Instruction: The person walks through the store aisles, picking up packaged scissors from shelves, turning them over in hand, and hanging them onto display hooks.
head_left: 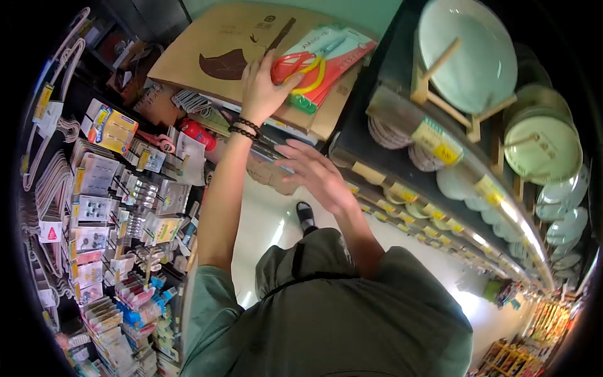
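Note:
My left hand, with dark beaded bracelets at the wrist, is at the near left end of a carded pack of scissors. Its thumb and a finger are around the red and yellow scissor handles; the grip underneath is hidden. The pack, on red and green card, lies on a brown cardboard box with a dark leaf-like print. Lower and to the right, my right hand hangs in the air with fingers stretched out, holding nothing.
Racks of small carded goods and hangers line the left. On the right, a shelf bears a large plate on a wooden stand, with bowls below. Pale floor lies between.

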The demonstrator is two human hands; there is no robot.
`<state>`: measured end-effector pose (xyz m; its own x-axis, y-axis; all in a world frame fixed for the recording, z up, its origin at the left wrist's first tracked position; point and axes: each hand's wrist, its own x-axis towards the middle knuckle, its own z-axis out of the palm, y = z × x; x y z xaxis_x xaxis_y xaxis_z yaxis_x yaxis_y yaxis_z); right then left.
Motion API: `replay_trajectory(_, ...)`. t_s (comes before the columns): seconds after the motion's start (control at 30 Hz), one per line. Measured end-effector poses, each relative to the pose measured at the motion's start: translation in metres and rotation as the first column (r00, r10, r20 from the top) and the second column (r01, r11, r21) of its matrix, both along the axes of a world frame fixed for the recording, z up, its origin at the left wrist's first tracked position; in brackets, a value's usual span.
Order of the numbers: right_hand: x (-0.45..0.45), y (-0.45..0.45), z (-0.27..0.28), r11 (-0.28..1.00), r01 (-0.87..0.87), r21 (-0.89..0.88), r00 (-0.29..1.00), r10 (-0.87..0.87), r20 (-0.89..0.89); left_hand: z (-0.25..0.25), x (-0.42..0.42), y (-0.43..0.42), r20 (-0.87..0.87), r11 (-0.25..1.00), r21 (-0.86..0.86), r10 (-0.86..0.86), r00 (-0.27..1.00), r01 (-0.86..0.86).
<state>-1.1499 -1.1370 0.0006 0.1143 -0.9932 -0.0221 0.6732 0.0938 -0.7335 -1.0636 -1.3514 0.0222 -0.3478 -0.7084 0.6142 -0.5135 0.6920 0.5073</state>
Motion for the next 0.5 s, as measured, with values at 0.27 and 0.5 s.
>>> replay_trajectory(0.27,-0.015,-0.061,0.001,0.984,-0.163,0.067,0.976,0.151,0.157,0.014,0.015,0.010,-0.116,0.994,0.093,-0.043,0.992,0.053)
replay_trajectory(0.5,0.016,-0.079,-0.005,0.987,-0.156,0.044,0.927,0.131,0.350,0.047,0.060,0.068,-0.116,1.000,0.015,0.027,0.993,-0.026)
